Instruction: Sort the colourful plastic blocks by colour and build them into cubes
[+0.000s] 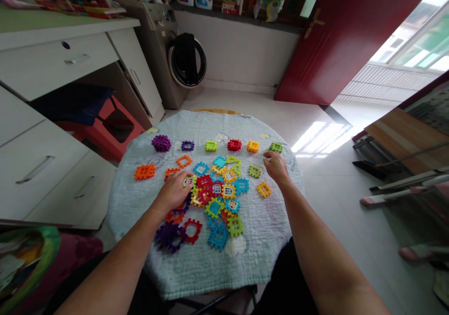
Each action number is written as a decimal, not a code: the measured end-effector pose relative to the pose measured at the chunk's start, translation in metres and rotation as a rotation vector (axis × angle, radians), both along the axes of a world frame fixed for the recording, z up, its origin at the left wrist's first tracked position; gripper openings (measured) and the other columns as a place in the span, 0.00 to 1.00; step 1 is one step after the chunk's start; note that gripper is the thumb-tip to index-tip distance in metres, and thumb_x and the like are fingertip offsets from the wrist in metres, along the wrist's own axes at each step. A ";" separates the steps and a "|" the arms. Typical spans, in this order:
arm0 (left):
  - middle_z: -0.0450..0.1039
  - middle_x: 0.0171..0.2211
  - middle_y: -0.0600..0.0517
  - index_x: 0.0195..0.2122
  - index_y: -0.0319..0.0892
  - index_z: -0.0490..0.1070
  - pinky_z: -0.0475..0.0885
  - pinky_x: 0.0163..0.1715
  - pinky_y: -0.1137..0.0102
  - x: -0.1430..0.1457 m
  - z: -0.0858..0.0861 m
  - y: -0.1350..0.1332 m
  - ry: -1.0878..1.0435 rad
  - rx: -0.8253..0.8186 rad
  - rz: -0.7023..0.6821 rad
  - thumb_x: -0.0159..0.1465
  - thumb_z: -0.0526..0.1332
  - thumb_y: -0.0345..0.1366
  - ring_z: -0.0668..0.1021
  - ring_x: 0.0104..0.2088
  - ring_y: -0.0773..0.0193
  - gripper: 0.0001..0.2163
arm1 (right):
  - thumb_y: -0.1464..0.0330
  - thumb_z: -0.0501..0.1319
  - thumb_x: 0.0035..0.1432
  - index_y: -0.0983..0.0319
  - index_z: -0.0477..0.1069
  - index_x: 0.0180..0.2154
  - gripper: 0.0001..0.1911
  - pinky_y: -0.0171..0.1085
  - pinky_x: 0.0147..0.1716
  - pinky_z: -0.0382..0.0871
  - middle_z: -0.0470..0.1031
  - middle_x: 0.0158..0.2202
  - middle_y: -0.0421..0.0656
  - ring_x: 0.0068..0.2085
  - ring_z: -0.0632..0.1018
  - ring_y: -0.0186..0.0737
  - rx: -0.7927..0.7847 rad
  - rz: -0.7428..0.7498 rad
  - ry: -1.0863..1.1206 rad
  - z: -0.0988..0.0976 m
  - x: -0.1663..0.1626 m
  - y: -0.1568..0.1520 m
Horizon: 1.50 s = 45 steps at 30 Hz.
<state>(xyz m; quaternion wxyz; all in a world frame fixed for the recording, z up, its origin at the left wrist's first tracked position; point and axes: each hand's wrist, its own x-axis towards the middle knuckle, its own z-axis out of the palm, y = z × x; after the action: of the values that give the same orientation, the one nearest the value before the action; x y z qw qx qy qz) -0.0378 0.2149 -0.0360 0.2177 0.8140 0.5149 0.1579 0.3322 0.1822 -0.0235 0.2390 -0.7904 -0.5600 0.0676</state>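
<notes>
My left hand is closed on a lime green building piece with a white window, over the left side of a loose heap of notched plastic pieces. Beside it in the heap lie red pieces and a blue window piece. My right hand is just in front of a small green stack at the table's right, its fingers curled; whatever they hold, if anything, is hidden. A single green square and a yellow-orange square lie left of that hand.
Along the back of the cloth-covered round table are purple, dark blue, lime, red and yellow-orange pieces. An orange stack lies left. A washing machine stands beyond.
</notes>
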 end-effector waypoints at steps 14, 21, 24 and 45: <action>0.73 0.44 0.45 0.41 0.40 0.70 0.66 0.52 0.60 0.003 0.004 -0.003 -0.035 0.014 0.017 0.57 0.53 0.36 0.73 0.48 0.54 0.14 | 0.60 0.49 0.64 0.55 0.67 0.55 0.20 0.54 0.57 0.53 0.55 0.65 0.44 0.63 0.54 0.54 -0.287 0.508 -0.178 -0.036 -0.092 0.019; 0.73 0.44 0.45 0.42 0.40 0.71 0.66 0.53 0.59 0.003 0.009 -0.004 -0.053 0.022 0.012 0.57 0.53 0.36 0.73 0.48 0.54 0.14 | 0.72 0.50 0.60 0.65 0.63 0.58 0.24 0.44 0.58 0.56 0.64 0.59 0.50 0.59 0.63 0.46 -0.160 0.471 -0.107 -0.021 -0.069 0.022; 0.73 0.45 0.45 0.42 0.40 0.71 0.66 0.53 0.59 0.003 0.010 -0.004 -0.065 0.023 0.004 0.57 0.53 0.37 0.73 0.48 0.54 0.14 | 0.77 0.49 0.57 0.65 0.67 0.55 0.24 0.42 0.58 0.57 0.68 0.55 0.51 0.56 0.67 0.42 -0.096 0.409 -0.044 -0.012 -0.056 0.026; 0.74 0.44 0.46 0.41 0.41 0.71 0.67 0.52 0.61 0.004 0.010 -0.005 -0.048 0.022 0.013 0.57 0.54 0.36 0.74 0.47 0.55 0.13 | 0.71 0.54 0.59 0.62 0.73 0.42 0.12 0.37 0.46 0.65 0.77 0.42 0.46 0.44 0.75 0.40 -0.107 0.329 -0.040 0.004 -0.057 0.020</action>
<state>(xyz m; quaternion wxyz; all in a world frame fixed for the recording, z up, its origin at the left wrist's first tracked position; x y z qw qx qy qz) -0.0337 0.2104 -0.0264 0.2201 0.8089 0.5131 0.1843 0.2755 0.2018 -0.0195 0.1712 -0.7008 -0.6820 0.1199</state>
